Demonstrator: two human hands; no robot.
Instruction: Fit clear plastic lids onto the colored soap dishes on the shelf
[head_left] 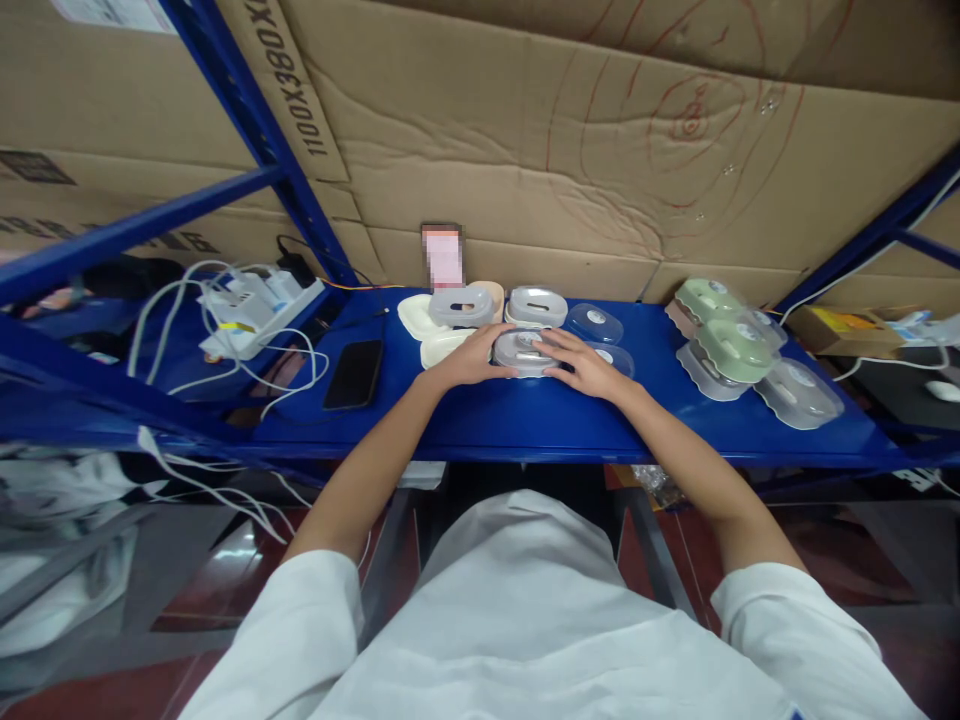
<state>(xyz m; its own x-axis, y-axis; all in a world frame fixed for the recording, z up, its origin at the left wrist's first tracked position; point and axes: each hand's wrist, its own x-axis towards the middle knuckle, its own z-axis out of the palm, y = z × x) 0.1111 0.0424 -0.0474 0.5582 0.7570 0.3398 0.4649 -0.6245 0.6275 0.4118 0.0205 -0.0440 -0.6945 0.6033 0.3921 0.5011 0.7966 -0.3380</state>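
Note:
A small oval soap box with a clear lid and a pale base lies in front of me on the blue shelf. My left hand grips its left end, while my right hand holds the right end with fingers over the lid. Just behind it sits another soap box in grey and white. Clear lids lie beside my right hand, one partly hidden by it. Cream trays and a grey slotted insert are stacked near my left hand.
Finished-looking green soap boxes and clear-lidded ones are piled at right. A black phone lies at left, near a white power strip with tangled cables. A lit screen leans on the cardboard behind. Blue posts frame the shelf.

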